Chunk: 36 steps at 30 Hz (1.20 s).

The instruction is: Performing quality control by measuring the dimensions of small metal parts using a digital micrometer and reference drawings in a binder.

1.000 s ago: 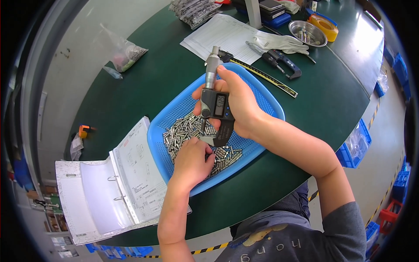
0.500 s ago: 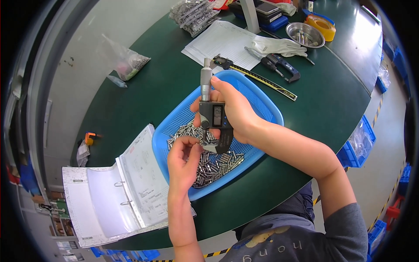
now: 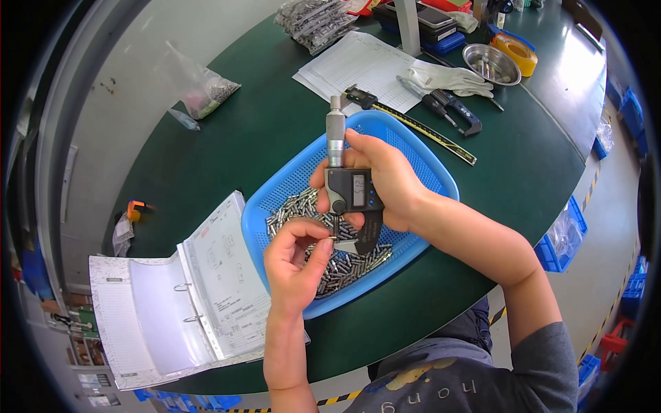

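My right hand (image 3: 385, 175) is closed round a digital micrometer (image 3: 353, 189), thimble upward, over a blue plastic basket (image 3: 430, 172). My left hand (image 3: 297, 265) pinches a small metal pin (image 3: 333, 239) between thumb and forefinger, at the micrometer's measuring gap. Whether the jaws touch the pin is too small to tell. Beneath both hands, many short metal pins (image 3: 351, 268) lie heaped in the basket.
An open ring binder (image 3: 227, 275) lies left of the basket. Beyond it are a digital caliper (image 3: 413, 124), a second micrometer (image 3: 454, 110), white gloves (image 3: 451, 77), paper sheets (image 3: 358, 58), a metal bowl (image 3: 513, 65) and bagged parts (image 3: 213, 93).
The micrometer has shifted slightly right in the picture, and its display has turned a little. My left thumb and forefinger now reach further out, showing the pin at the gap.
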Each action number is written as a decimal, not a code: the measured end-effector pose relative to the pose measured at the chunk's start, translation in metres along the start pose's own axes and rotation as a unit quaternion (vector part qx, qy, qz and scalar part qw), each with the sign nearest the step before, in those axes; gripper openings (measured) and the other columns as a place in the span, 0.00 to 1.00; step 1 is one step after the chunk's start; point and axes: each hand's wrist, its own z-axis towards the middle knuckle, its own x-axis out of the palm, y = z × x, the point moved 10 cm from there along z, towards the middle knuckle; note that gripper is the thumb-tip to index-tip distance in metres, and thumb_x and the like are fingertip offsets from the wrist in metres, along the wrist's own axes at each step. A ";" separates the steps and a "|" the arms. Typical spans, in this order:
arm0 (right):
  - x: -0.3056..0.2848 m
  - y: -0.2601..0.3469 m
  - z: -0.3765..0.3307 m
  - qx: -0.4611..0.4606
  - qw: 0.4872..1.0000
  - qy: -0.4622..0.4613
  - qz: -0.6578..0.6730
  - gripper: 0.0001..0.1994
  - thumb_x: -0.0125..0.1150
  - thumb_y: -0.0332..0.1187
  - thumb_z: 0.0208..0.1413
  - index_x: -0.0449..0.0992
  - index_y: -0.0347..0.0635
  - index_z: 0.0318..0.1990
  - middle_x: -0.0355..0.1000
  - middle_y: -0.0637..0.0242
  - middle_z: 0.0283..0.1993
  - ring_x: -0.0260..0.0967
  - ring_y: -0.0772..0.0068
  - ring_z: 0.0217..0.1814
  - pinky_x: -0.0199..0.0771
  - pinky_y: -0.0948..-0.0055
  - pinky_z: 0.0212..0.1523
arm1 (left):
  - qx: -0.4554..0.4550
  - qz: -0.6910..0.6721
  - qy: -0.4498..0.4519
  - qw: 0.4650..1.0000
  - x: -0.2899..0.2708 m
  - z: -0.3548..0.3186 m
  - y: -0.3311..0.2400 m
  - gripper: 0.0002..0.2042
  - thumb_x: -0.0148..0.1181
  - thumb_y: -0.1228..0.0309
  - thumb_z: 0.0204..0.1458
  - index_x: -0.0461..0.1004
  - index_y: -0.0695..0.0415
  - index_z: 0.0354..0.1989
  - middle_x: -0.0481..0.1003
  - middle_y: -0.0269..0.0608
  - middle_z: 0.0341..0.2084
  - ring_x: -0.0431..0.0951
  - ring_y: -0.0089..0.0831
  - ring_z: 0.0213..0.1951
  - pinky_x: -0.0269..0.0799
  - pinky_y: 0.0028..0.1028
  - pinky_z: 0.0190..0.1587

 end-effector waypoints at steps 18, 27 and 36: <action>0.004 0.008 -0.001 -0.049 0.998 0.016 -0.030 0.29 0.31 0.55 0.55 0.70 0.36 0.30 0.69 0.61 0.21 0.58 0.76 0.11 0.58 0.82 0.13 | -0.134 -0.176 -0.002 0.975 0.000 -0.005 0.023 0.08 0.54 0.79 0.45 0.65 0.63 0.33 0.70 0.39 0.31 0.69 0.22 0.32 0.65 0.21 0.37; 0.005 0.010 -0.002 -0.053 0.998 0.008 -0.038 0.30 0.21 0.51 0.57 0.70 0.36 0.34 0.69 0.60 0.23 0.58 0.76 0.13 0.60 0.82 0.15 | -0.103 -0.169 -0.031 0.980 -0.006 -0.002 0.016 0.04 0.50 0.78 0.47 0.66 0.64 0.31 0.71 0.41 0.29 0.71 0.25 0.33 0.66 0.24 0.40; 0.005 0.002 -0.001 -0.016 1.000 0.022 -0.008 0.30 0.22 0.52 0.56 0.69 0.36 0.35 0.69 0.59 0.23 0.59 0.75 0.14 0.60 0.81 0.16 | -0.024 -0.075 0.029 0.996 0.003 -0.001 0.002 0.06 0.51 0.79 0.46 0.66 0.65 0.34 0.68 0.37 0.30 0.67 0.21 0.34 0.61 0.19 0.39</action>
